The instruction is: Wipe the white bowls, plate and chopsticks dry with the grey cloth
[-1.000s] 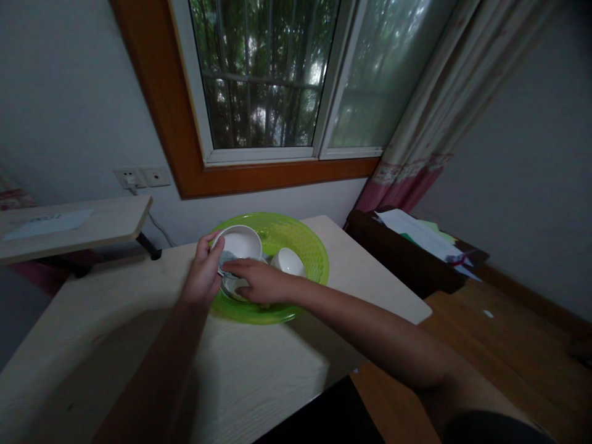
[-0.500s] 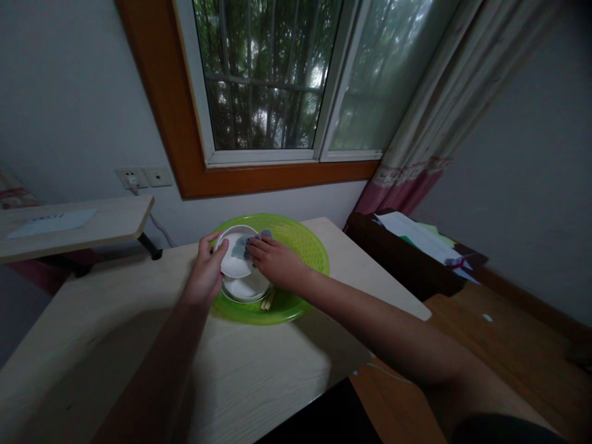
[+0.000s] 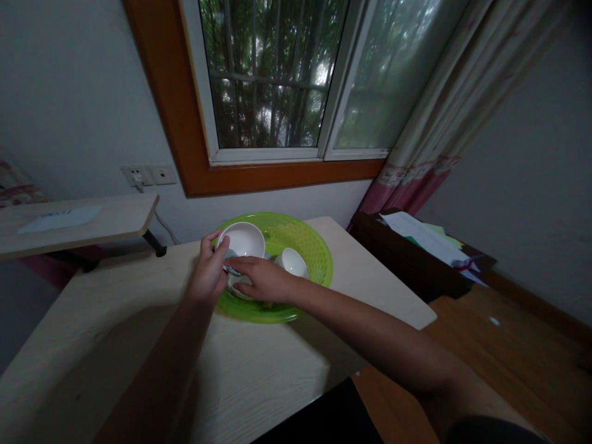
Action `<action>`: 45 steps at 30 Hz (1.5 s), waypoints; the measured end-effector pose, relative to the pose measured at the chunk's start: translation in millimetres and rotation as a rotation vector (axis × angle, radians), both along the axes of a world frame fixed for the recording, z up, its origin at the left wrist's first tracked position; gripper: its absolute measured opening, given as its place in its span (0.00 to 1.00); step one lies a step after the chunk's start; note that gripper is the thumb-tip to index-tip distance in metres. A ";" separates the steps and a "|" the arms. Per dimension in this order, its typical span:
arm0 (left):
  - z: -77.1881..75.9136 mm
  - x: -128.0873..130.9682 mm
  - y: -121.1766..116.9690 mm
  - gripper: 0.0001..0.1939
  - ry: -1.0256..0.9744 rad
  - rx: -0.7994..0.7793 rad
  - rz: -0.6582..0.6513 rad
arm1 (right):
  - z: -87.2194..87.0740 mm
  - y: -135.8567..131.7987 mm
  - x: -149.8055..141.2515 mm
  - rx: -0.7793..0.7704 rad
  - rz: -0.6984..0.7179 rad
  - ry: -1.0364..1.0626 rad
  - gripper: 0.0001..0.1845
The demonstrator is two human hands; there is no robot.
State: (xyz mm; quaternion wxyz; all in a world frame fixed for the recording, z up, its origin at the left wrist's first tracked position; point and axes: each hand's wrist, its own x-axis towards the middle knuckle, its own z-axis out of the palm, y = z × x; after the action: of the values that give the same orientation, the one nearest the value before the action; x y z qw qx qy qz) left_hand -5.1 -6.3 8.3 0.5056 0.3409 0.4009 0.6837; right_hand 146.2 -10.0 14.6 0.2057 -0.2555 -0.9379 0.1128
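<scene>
Moved since the earlier frame: the right hand [image 3: 266,279] has come from the bowl's right side to its near-left edge; a small white cup [image 3: 292,263], hidden then, now shows.
Bowl: a white, round, smooth-walled bowl [image 3: 245,238], tilted, its hollow facing up and toward the viewer, held over the left part of a green plastic basket [image 3: 320,250].
Left hand: the left hand [image 3: 209,271] pinches the bowl's left wall, thumb on the rim side, fingers behind.
Right hand: fingers lie close together over a grey-green cloth [image 3: 230,253] at the near-left edge, thumb set apart below; whether it grips the cloth or only presses it, I cannot tell.
Cloth feel: soft and limp, probably; it should bend round the rim but may bunch under the fingers.
Bowl feel: likely stiff and fairly light, perhaps ceramic, so it could chip on a knock; the glossy wall may slip, more so if damp.
Best hold: thumb over the rim with fingers supporting the outer wall, since a rim-only pinch could let it swivel.
Under the right hand: a shallow white dish [image 3: 238,279] in the basket, partly covered.
Right of the hands: the cup sits tilted in the basket, near the right wrist.
Beneath it all: the pale wooden table [image 3: 259,364], carrying the basket near the window [image 3: 272,80].
</scene>
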 end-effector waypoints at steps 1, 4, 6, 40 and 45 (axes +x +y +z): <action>1.0 -0.2 -0.1 0.22 -0.006 -0.001 -0.007 | 0.4 0.2 2.9 0.057 -0.014 -0.053 0.28; 3.0 0.1 -0.3 0.23 -0.031 -0.009 -0.025 | 5.0 2.8 14.4 0.249 -0.047 -0.258 0.19; 3.6 0.6 -0.4 0.22 -0.042 -0.016 -0.021 | 9.0 6.5 22.2 0.372 -0.041 -0.361 0.14; 8.8 -9.4 -0.3 0.24 -0.073 -0.037 -0.152 | 16.0 2.3 24.8 0.530 0.031 -0.366 0.12; 11.5 -19.8 -2.4 0.27 0.057 -0.029 -0.254 | 13.2 15.5 39.4 0.660 0.123 -0.403 0.13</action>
State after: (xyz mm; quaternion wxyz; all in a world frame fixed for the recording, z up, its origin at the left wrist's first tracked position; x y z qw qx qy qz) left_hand -24.9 -8.7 19.8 0.5813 0.4008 0.3784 0.5985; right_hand 185.6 5.5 27.8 0.0815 -0.1359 -0.9590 -0.2351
